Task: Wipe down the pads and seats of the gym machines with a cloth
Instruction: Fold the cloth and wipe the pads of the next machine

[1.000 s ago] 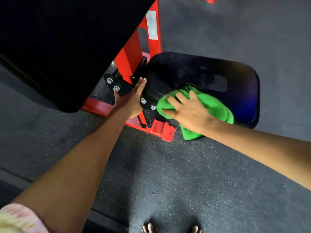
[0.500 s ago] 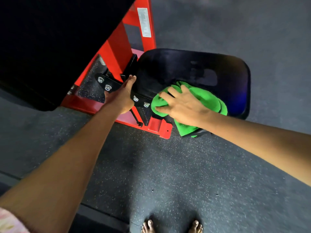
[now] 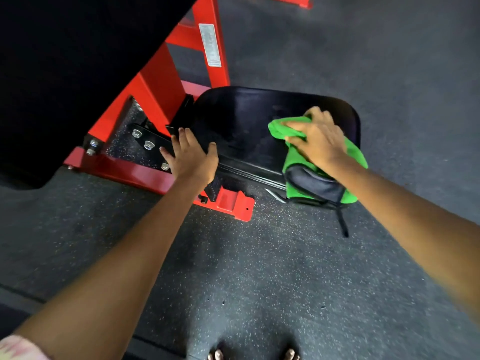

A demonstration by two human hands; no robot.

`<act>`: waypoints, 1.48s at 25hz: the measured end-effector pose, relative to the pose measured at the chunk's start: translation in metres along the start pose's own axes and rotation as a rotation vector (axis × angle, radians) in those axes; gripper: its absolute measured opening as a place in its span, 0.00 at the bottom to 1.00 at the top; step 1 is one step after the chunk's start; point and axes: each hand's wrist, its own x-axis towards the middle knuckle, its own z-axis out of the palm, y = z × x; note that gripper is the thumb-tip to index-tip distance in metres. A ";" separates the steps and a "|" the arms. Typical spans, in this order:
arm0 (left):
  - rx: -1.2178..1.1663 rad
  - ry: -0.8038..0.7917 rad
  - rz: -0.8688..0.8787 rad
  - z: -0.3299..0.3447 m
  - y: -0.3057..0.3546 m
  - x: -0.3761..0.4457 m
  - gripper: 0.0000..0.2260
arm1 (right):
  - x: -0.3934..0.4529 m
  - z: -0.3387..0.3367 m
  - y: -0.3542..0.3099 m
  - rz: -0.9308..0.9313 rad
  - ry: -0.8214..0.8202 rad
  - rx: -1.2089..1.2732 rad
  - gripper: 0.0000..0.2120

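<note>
Pressing down through the cloth [image 3: 293, 162] is what the right hand [image 3: 318, 141] does now; its fingers [image 3: 293, 125] lie spread and nearly straight over the bunched green fabric, blurred at the tips, so whether any fingertip curls into the folds cannot be told; under them sits the seat [image 3: 246, 120], and the cloth spills past the heel of the hand over the seat's near edge, hanging toward the floor [image 3: 259, 268]. Beside it, well apart across the seat, the left hand [image 3: 191, 157] rests flat on the seat's other end with fingers straight and thumb out along the edge, holding nothing, seemingly steadying the pad.

To my eye the wipe goes best with even palm pressure and overlapping passes from the cloth toward the bracing hand, then along the rolled front edge where the fabric already drapes; the hanging tail could drag on the floor and pick up grit, so gathering it under the palm seems wise.

Outward from the fingers, the seat is black, glossy, rounded at the corners, with faint streaks; beyond the left hand a red frame [image 3: 155, 81] carries it.
</note>
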 end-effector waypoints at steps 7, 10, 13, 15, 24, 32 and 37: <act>-0.014 0.170 0.112 0.033 0.070 0.005 0.26 | -0.005 -0.005 0.036 -0.456 -0.079 0.076 0.20; 0.051 0.192 0.065 0.041 0.069 0.010 0.26 | 0.057 -0.005 0.052 0.029 -0.013 0.011 0.19; -0.012 0.231 0.103 0.041 0.063 0.007 0.24 | 0.046 0.001 0.027 0.026 -0.007 -0.018 0.18; -0.058 0.267 0.128 0.042 0.061 0.006 0.23 | 0.006 0.001 0.021 -0.265 0.025 0.133 0.20; -0.069 0.323 0.171 0.047 0.059 0.006 0.25 | 0.046 -0.001 0.039 0.032 0.009 0.019 0.19; -0.096 0.335 0.154 0.051 0.058 0.009 0.20 | -0.105 0.031 -0.004 -0.453 0.200 -0.111 0.25; -0.075 0.338 0.162 0.051 0.059 0.011 0.19 | -0.126 0.030 0.043 -0.063 0.379 0.209 0.24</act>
